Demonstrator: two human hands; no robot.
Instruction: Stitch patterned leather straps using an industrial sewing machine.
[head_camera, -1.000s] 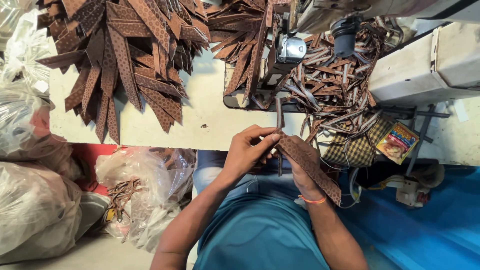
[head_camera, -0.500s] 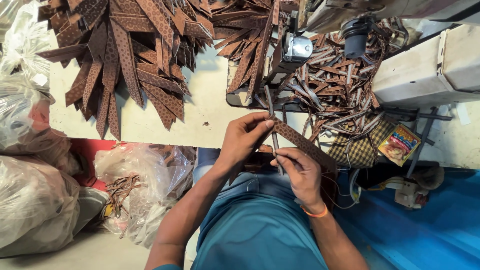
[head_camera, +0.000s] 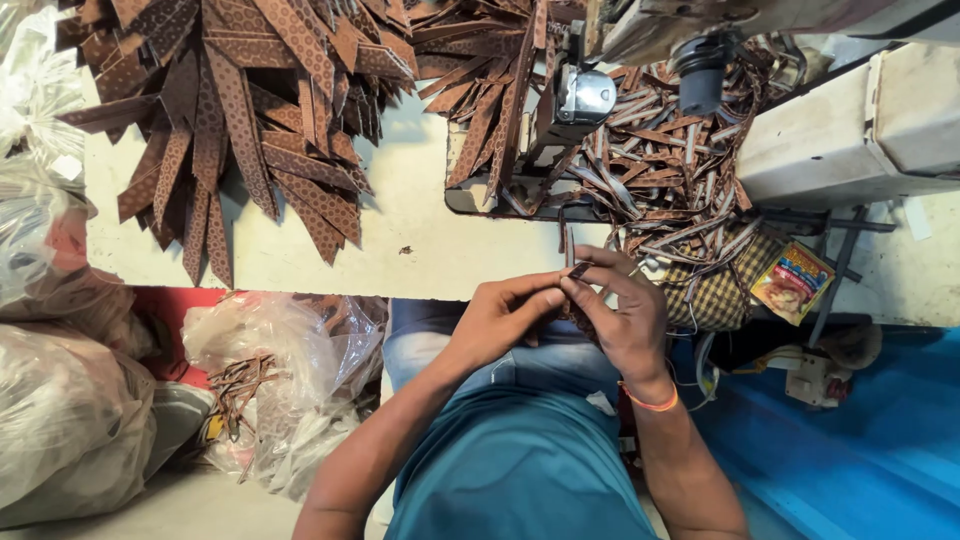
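My left hand (head_camera: 505, 315) and my right hand (head_camera: 625, 315) meet in front of my chest, just below the table edge. Both pinch a narrow brown patterned strap (head_camera: 578, 270), of which only a short end shows between the fingertips; the rest is hidden behind my right hand. An orange band circles my right wrist. Directly above the hands a sewing machine head (head_camera: 580, 100) stands over its dark base plate (head_camera: 475, 195).
A heap of wide brown patterned straps (head_camera: 240, 110) covers the cream table (head_camera: 400, 250) at the left. Thin strips (head_camera: 670, 170) pile at the right. Clear plastic bags (head_camera: 270, 370) sit on the floor at left. A small colourful packet (head_camera: 793, 283) lies at right.
The long strap that lay across my right hand has been drawn in between both hands. My hands have come closer together, and only its short end shows now.
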